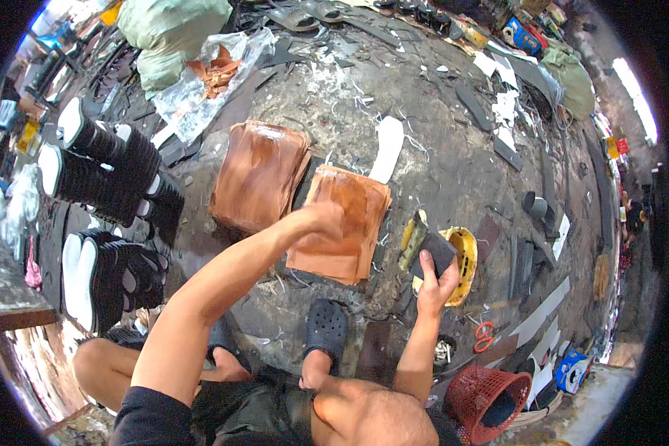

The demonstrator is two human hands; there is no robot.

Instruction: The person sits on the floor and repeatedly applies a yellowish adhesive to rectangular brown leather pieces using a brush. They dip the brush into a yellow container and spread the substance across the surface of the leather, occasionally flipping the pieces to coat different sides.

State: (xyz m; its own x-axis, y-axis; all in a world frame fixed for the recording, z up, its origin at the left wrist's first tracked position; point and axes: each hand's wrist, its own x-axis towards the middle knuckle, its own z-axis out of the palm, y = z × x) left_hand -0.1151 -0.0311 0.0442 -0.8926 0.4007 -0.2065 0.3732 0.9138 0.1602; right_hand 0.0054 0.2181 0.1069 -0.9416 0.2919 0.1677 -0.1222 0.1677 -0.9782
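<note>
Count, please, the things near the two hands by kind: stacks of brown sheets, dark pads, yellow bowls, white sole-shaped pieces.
Stacks of flat brown leather-like sheets: 2
Dark rectangular pad, held in the right hand: 1
Round yellow bowl: 1
Long white sole-shaped piece: 1
Total: 5
The left hand rests on the nearer stack.

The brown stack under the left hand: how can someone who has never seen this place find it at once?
Start at the dark, stained work surface in the middle of the view. Two stacks of brown leather sheets lie there side by side; take the right stack, beside the yellow bowl. Unlike the left stack, it has the left hand pressing on it.
</note>
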